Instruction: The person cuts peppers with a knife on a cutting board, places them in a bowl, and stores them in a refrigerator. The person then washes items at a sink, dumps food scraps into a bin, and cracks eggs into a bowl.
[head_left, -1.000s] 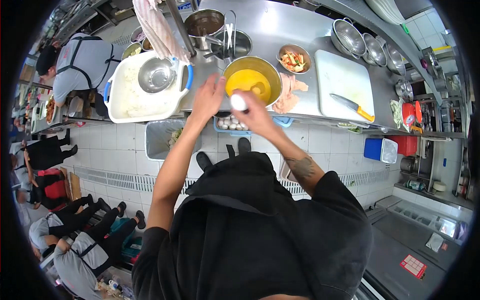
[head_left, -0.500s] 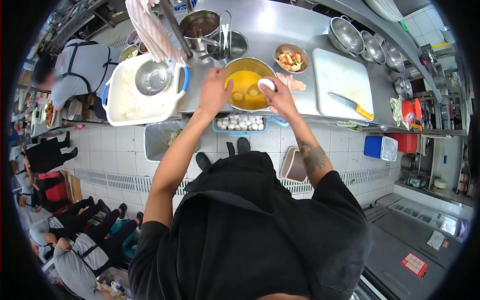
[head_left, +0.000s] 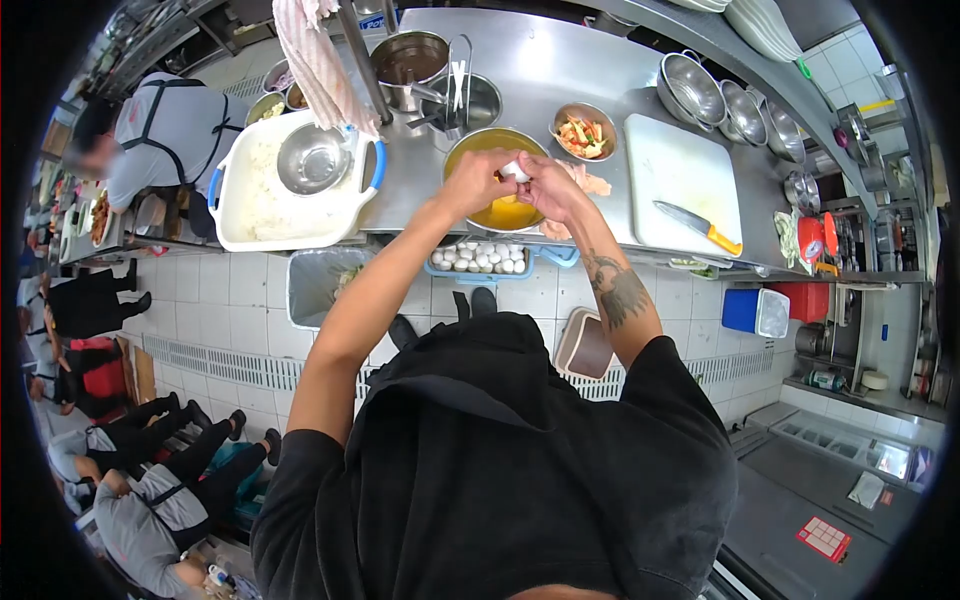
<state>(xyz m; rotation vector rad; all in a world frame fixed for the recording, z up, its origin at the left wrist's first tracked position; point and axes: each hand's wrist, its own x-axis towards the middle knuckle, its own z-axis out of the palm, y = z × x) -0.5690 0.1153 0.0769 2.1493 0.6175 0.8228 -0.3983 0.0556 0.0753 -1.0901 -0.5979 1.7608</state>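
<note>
Over a metal bowl of yellow beaten-looking egg, both my hands meet around one white egg. My left hand has its fingers closed on the egg's left side. From the right, my right hand grips the same egg with thumb and fingers. Whether the shell is cracked is hard to make out. Below the counter edge, a blue crate holds several white eggs. Pinkish flat pieces lie on the counter just right of the bowl.
A small bowl of cut red and pale food stands behind. To the right, a knife lies on a white cutting board. A white tub and pots stand left. A co-worker is at far left.
My left hand has moved right to meet my right hand, and now both hold the egg over the bowl. The egg has shifted slightly left.
</note>
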